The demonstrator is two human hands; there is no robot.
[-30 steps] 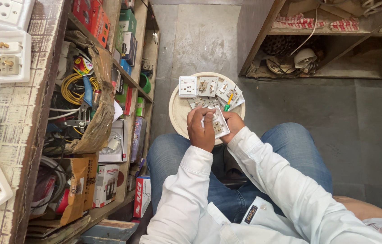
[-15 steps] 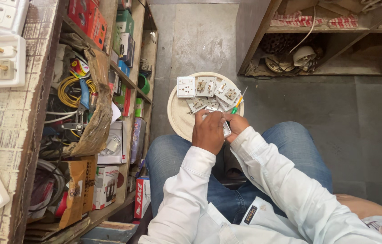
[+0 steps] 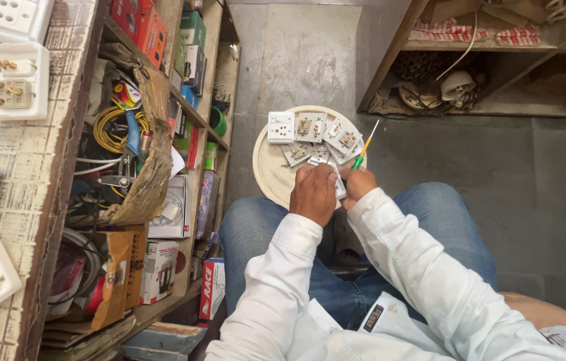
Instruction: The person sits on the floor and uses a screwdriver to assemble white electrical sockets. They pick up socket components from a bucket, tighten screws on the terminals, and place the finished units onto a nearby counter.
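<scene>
Far left of frame: a worn, whitewashed counter [image 3: 9, 167] is seen, with white socket plates [image 3: 10, 83] laid face down on it, brass terminals showing.

Just right of the counter: open wooden shelves [image 3: 193, 120] are packed with coloured cartons, a coil of yellow wire [image 3: 110, 130], pliers and a torn brown cardboard box [image 3: 152, 154]. A red carton [image 3: 212, 289] is stood on end at the shelf foot, lower centre-left.

Centre, above mid-frame: a round cream tray [image 3: 271, 170] is set on the grey floor [image 3: 537, 194] ahead of the knees. A cluster of white switch and socket modules [image 3: 311, 130] is spread over its upper half, one socket face up at the left end, the others showing their backs.

Centre: the left hand [image 3: 314, 194] is closed over a small white module [image 3: 338, 187] at the near rim of the tray; only an edge of the piece is visible between the two hands. The right hand [image 3: 358, 184] is set just beside it, touching the same module, fingers curled around a green-handled screwdriver [image 3: 365, 147] whose pale shaft is angled up and right over the tray rim. The tip's contact point cannot be told.

Upper right: a low wooden shelf [image 3: 497, 50] is seen holding white lamp holders [image 3: 457, 85] and loose cable.
</scene>
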